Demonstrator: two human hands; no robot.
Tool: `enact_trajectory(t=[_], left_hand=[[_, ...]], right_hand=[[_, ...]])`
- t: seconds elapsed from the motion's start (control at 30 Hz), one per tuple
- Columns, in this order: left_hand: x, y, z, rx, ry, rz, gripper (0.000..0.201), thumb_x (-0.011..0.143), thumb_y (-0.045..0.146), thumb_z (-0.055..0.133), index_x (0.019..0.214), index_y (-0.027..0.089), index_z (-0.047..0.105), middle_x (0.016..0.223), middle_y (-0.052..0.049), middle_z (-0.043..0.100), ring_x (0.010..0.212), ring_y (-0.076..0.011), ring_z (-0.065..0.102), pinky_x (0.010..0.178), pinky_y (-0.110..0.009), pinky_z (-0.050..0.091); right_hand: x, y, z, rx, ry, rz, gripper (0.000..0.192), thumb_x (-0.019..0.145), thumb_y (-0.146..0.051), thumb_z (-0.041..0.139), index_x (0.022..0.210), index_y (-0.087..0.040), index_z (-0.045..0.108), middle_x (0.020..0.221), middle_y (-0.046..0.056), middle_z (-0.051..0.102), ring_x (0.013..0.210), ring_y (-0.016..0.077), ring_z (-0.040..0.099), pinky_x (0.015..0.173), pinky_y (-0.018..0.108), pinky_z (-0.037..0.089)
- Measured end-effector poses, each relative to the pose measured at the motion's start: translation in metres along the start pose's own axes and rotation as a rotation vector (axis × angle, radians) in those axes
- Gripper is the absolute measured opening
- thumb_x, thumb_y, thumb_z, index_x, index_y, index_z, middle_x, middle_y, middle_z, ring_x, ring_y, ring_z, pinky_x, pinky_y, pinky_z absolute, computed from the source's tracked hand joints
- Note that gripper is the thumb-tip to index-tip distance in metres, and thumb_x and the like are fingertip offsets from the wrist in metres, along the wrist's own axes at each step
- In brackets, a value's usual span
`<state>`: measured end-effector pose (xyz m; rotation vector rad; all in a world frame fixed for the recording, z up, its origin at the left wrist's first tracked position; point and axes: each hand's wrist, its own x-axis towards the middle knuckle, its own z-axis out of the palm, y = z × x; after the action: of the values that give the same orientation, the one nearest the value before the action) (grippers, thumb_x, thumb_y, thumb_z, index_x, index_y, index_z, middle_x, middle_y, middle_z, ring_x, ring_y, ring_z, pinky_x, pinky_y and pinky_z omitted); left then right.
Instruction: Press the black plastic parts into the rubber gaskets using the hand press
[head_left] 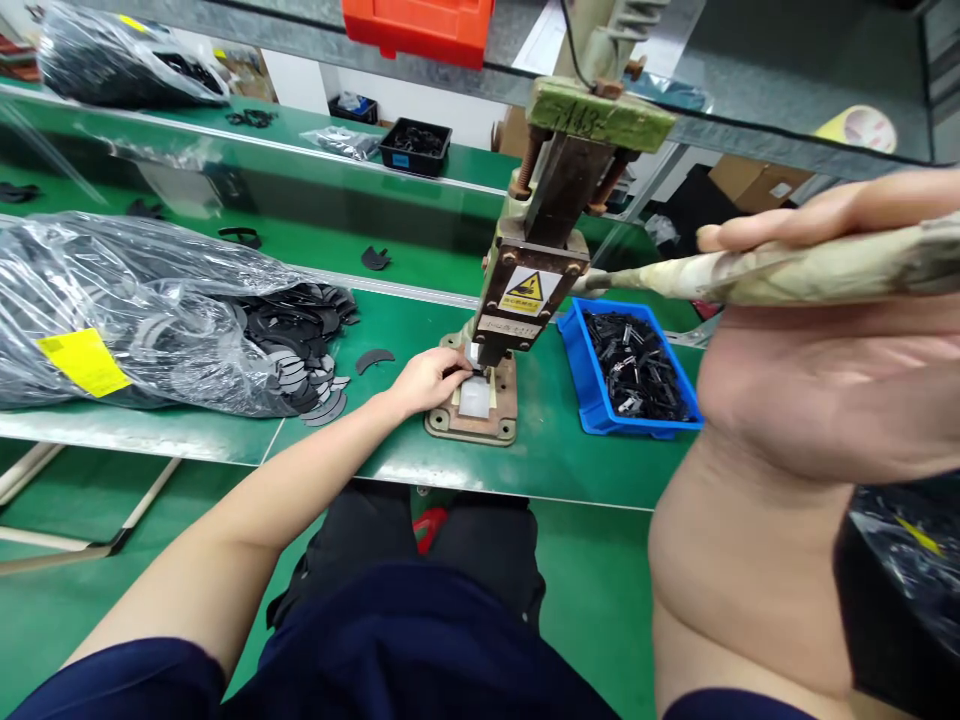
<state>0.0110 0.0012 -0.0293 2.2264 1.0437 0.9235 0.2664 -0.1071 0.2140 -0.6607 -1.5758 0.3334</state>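
A hand press (pixel 534 290) with a green top and a yellow warning label stands in front of me. My left hand (pixel 435 380) is at its base plate (pixel 480 425), finger and thumb pinching a small black part (pixel 478 373) beneath the ram. Most of that part is hidden by the fingers and the ram. On the right, close to the camera, my right hand (pixel 825 370) lies round the press's tape-wrapped lever (pixel 757 274), with fingers above it and the palm behind and below.
Right of the press sits a blue bin (pixel 637 430) of small black parts. A clear plastic bag (pixel 142 320) spills curved black pieces (pixel 300 350) on the left, with one loose curved piece (pixel 374 360) nearby. Behind are a conveyor belt (pixel 315 240), a black bin (pixel 416 147) and an overhead shelf.
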Motion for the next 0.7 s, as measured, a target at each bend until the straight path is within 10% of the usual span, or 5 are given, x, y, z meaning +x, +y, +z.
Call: enact_trajectory(t=[0.13, 0.37, 0.7], left_hand=[[0.005, 0.004, -0.004, 0.137, -0.083, 0.152, 0.019, 0.103, 0.029, 0.062, 0.103, 0.020, 0.078, 0.109, -0.008, 0.081, 0.107, -0.0252, 0.072, 0.102, -0.042, 0.053], [0.006, 0.006, -0.010, 0.175, -0.111, 0.174, 0.020, 0.105, 0.028, 0.059, 0.102, 0.020, 0.077, 0.111, -0.008, 0.079, 0.108, -0.0248, 0.069, 0.102, -0.041, 0.051], [-0.001, 0.007, -0.009, 0.152, -0.119, 0.166, 0.025, 0.107, 0.032, 0.055, 0.110, 0.021, 0.077, 0.117, -0.009, 0.079, 0.115, -0.0253, 0.071, 0.103, -0.042, 0.051]], right_hand=[[-0.001, -0.008, 0.029, -0.032, 0.217, -0.051, 0.050, 0.103, -0.065, 0.045, 0.095, -0.022, 0.069, 0.084, -0.002, 0.053, 0.078, 0.0091, 0.062, 0.085, 0.036, 0.056], [-0.039, 0.006, 0.027, -0.031, 0.086, -0.200, 0.032, 0.088, -0.043, 0.079, 0.070, -0.022, 0.063, 0.061, -0.003, 0.055, 0.061, 0.0132, 0.057, 0.062, 0.037, 0.051], [-0.127, 0.036, 0.025, -0.305, 0.055, -0.198, 0.018, 0.076, -0.024, 0.069, 0.064, -0.027, 0.057, 0.065, -0.007, 0.066, 0.071, 0.0192, 0.069, 0.097, 0.059, 0.058]])
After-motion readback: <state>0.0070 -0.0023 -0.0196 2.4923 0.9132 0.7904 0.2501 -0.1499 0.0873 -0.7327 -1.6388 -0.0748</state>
